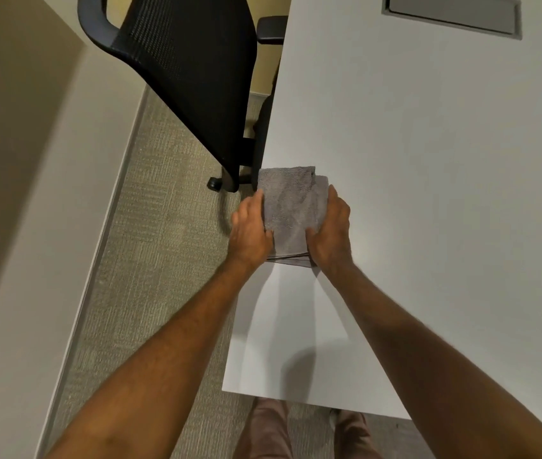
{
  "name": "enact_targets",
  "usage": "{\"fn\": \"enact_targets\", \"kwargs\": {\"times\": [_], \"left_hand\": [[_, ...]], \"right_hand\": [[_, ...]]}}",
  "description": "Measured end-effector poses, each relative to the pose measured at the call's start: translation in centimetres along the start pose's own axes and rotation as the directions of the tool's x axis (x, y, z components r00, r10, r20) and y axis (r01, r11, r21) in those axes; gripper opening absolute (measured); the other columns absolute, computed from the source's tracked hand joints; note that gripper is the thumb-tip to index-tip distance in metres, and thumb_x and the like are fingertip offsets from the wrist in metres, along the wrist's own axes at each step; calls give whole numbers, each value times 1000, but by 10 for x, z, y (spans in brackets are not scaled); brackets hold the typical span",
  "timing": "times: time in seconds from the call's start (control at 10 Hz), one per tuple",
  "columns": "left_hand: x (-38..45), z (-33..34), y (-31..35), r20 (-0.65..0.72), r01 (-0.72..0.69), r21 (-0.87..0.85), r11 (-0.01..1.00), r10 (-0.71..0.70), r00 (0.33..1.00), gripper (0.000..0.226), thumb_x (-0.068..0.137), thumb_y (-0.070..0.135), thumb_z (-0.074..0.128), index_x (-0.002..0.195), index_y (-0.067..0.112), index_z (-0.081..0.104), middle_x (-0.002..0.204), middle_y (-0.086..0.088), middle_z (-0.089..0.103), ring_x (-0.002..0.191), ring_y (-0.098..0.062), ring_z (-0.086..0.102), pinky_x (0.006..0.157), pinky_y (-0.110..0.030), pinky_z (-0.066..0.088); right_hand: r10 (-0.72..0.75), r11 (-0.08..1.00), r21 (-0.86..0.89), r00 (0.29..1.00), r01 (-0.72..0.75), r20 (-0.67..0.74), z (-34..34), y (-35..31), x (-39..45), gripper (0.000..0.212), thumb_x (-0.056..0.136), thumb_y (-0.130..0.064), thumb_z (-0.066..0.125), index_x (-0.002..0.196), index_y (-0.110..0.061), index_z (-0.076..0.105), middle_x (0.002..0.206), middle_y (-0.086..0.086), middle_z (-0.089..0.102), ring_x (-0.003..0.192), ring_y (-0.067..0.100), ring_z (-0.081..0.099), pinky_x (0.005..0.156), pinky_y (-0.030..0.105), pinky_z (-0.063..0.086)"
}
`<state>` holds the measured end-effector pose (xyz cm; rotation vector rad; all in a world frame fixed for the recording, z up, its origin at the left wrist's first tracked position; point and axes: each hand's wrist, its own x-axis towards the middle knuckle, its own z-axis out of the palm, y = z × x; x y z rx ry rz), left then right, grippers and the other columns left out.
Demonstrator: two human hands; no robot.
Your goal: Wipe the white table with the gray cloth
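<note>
A folded gray cloth lies on the white table, right at the table's left edge. My left hand grips the cloth's left side, with the thumb on top and the fingers over the table edge. On the cloth's right side, my right hand holds it the same way, thumb pressed onto the fabric. The near end of the cloth is partly hidden under both hands.
A black mesh office chair stands just beyond the cloth, tucked against the table's left edge. A gray cable hatch is set into the tabletop at the far right. Carpet and a wall lie to the left; my legs show below the table's near edge.
</note>
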<state>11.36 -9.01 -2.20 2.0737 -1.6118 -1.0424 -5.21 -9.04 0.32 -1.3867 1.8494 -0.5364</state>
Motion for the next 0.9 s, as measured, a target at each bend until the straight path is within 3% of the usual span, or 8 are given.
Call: {"fn": "enact_targets", "kwargs": {"times": [0.1,0.2,0.4,0.6,0.7,0.9], "left_hand": [[-3,6,-7,31,-132,168,977,129,991,80,93,10,71,160,24,30,163,-10,32,143,-34,36,116,-55,43],[-1,8,-14,49,-161,244,956,154,987,75,97,14,68,161,21,30,166,-12,28,147,-36,33,118,-53,41],[-1,9,-14,56,-117,312,943,104,993,75,99,22,66,163,24,26,169,-10,23,148,-35,32,114,-56,39],[-2,9,-7,78,-84,353,932,60,995,77,99,26,65,163,25,23,170,-9,21,149,-35,31,114,-56,37],[-8,3,-1,57,-102,377,921,87,995,74,100,28,63,163,23,26,170,-11,23,150,-35,32,115,-55,37],[-41,0,24,41,-226,462,858,234,971,67,102,36,55,161,16,30,171,-13,25,156,-34,28,124,-57,31]], "right_hand": [[-70,989,-126,997,73,23,6,-1,-5,61,100,-30,54,158,-14,41,161,17,36,143,38,40,116,50,46],[-77,957,-275,995,91,63,12,1,-1,54,106,-20,53,158,-11,42,162,17,41,145,36,40,118,50,47],[-26,949,-310,995,56,99,12,-1,6,48,110,-21,50,157,-13,43,157,16,46,138,30,48,118,52,47],[-63,901,-416,985,126,162,5,7,13,57,107,-20,51,163,-12,38,164,13,42,145,36,44,116,50,45],[-136,904,-384,977,189,163,-4,9,3,60,108,-28,51,163,-11,36,165,14,41,146,36,44,117,50,45],[-168,857,-477,981,196,102,-42,32,-22,70,109,-39,51,165,-4,30,174,20,27,162,38,25,132,48,26]]}}
